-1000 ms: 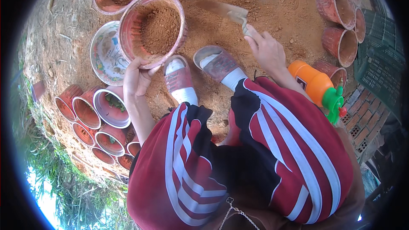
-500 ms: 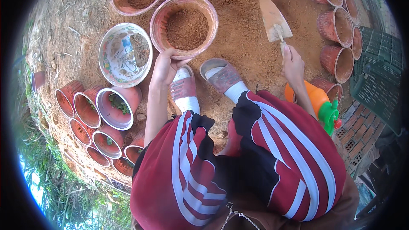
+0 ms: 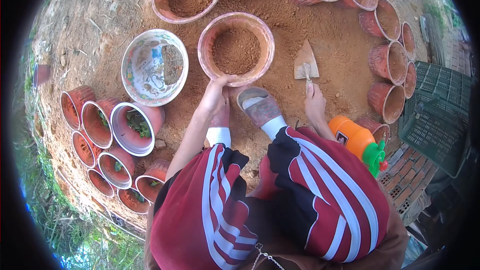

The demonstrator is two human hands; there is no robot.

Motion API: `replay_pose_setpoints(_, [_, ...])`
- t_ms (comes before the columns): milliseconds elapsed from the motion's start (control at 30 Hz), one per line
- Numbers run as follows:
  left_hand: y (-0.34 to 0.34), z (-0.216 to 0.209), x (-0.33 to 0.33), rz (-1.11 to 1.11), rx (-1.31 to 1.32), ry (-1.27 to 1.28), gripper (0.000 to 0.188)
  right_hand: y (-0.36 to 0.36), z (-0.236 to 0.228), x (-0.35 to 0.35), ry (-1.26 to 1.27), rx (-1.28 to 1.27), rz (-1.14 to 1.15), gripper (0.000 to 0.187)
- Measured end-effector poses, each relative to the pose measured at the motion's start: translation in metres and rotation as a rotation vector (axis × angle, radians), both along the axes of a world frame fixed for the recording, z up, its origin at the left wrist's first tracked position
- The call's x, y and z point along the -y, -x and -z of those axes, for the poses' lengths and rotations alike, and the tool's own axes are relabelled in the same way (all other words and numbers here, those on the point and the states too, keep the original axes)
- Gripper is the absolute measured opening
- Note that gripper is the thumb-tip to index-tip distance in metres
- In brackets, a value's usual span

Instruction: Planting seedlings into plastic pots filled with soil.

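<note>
A reddish plastic pot (image 3: 267, 52) partly filled with brown soil stands in front of my feet. My left hand (image 3: 216, 95) grips its near rim, thumb over the edge, the other fingers mostly hidden behind the wall. In my right hand (image 3: 314, 101) is the handle of a trowel (image 3: 306, 63). Its pointed, soil-stained blade lies over the loose soil (image 3: 340, 50), tip pointing away from me, to the right of the pot. No soil heap shows on the blade. Left of the pot sits a white patterned basin (image 3: 145, 70) with a little soil in it.
Another soil-filled pot (image 3: 159, 7) stands beyond. Pots with soil curve along the right, among them one pot (image 3: 372, 65). Pots with green plants, including a white-rimmed pot (image 3: 155, 115), cluster at left. An orange spray bottle (image 3: 350, 135) and green crates (image 3: 435, 125) are at right.
The trowel has come nearer to me and left, its blade now pointing almost straight away. My left hand keeps its hold on the pot's rim. The whole view has shifted somewhat.
</note>
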State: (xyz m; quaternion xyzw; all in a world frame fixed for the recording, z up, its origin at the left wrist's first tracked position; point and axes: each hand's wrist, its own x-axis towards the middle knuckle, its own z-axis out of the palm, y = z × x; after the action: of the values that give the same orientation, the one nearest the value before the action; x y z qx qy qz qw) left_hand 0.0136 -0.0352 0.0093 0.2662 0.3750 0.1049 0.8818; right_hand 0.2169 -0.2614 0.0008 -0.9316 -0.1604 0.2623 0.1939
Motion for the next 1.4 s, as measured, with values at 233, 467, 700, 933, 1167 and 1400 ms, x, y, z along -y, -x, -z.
replay_pose_setpoints(233, [0.0, 0.002, 0.0, 0.037, -0.046, -0.055, 0.033, -0.034, 0.019, -0.047, -0.075, -0.053, 0.054, 0.037])
replay_pose_setpoints(467, [0.003, 0.002, -0.003, 0.026, -0.069, -0.064, 0.031, -0.047, 0.01, -0.062, -0.145, -0.222, 0.119, 0.038])
replay_pose_setpoints(700, [0.005, 0.01, -0.004, 0.051, -0.001, -0.071, 0.031, -0.063, 0.014, -0.051, -0.373, -0.586, 0.236, 0.039])
replay_pose_setpoints(933, [0.005, 0.015, -0.002, 0.016, -0.021, -0.06, 0.03, -0.06, -0.032, -0.036, -0.427, -0.716, 0.243, 0.036])
replay_pose_setpoints(1167, [0.01, 0.018, -0.002, -0.015, -0.042, -0.049, 0.033, -0.092, -0.12, -0.014, -0.438, -0.704, 0.322, 0.033])
replay_pose_setpoints(1400, [0.005, 0.015, -0.001, 0.001, -0.03, -0.034, 0.026, -0.175, -0.156, -0.016, -0.54, -0.35, 0.388, 0.037])
